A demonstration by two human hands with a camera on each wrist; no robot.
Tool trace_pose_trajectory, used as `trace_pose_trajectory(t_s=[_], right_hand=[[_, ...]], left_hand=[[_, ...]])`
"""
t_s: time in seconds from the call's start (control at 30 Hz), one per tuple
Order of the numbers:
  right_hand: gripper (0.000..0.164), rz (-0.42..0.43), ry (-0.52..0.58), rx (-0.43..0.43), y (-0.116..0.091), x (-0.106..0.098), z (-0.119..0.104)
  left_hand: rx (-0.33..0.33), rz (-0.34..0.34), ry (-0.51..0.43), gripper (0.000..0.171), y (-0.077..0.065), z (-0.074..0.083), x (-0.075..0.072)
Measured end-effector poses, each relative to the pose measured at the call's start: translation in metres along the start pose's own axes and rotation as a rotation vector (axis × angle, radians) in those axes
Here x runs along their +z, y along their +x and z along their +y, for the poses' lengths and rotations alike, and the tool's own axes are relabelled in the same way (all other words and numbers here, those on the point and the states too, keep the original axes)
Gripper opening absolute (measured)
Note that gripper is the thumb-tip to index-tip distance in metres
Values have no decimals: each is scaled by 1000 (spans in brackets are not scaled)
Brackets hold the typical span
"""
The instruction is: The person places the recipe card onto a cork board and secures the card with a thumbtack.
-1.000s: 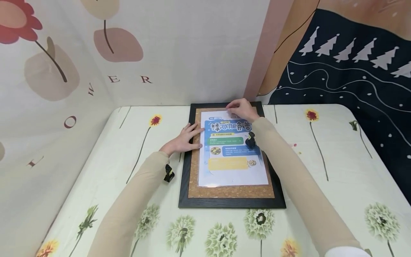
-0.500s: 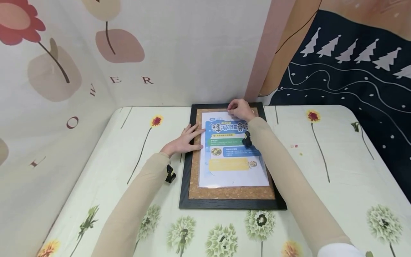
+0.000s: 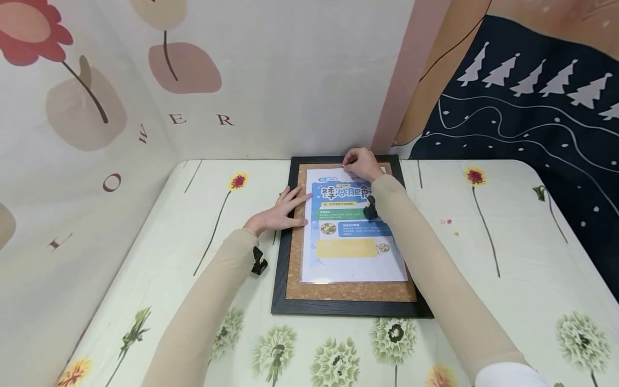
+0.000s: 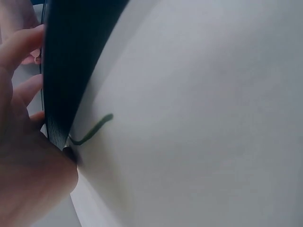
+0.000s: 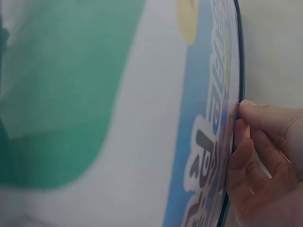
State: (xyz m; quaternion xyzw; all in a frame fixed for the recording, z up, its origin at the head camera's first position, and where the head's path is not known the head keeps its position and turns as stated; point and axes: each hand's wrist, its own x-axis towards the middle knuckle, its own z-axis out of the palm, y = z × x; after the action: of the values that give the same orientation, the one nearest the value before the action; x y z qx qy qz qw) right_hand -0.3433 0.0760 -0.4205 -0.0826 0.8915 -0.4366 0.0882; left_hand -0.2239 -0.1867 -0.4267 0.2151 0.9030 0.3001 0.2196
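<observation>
A printed poster (image 3: 355, 271), white and blue with green and yellow panels, lies flat on a cork board (image 3: 350, 292) with a black frame (image 3: 352, 308). My left hand (image 3: 276, 215) rests across the frame's left side, fingers spread, fingertips touching the poster's left edge. At the poster's top edge, my right hand (image 3: 364, 164) has its fingers curled, thumb and fingertips pinching a small pale thing (image 3: 344, 166) too tiny to identify. The right wrist view shows those curled fingers (image 5: 270, 116) against the poster's top edge. My right forearm hides the poster's upper right part.
The board lies on a table (image 3: 232, 290) covered with a flower-print cloth. Behind it hangs a pale printed curtain (image 3: 290, 80). A dark cloth (image 3: 522, 113) with white trees hangs at the right. Black wrist cameras (image 3: 259, 262) are strapped to my wrists.
My right forearm has shifted slightly left, with the hand staying at the poster's top edge. The left hand keeps its place. The whole view has drifted a little.
</observation>
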Motion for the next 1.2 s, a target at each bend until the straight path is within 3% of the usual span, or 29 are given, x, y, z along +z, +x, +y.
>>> trace_pose_trajectory(t_s=[0.47,0.8,1.2], right_hand=[[7,7,8,-15,-2,0,0],[6,20,34,-27,-3,2,4],[7,22,26,-24,-1,4,7]], left_hand=[[-20,-36,-13,80,3,0,0],[0,-31,-32,80,2,-1,-1],[-31,-31,-43,80,5,-3,2]])
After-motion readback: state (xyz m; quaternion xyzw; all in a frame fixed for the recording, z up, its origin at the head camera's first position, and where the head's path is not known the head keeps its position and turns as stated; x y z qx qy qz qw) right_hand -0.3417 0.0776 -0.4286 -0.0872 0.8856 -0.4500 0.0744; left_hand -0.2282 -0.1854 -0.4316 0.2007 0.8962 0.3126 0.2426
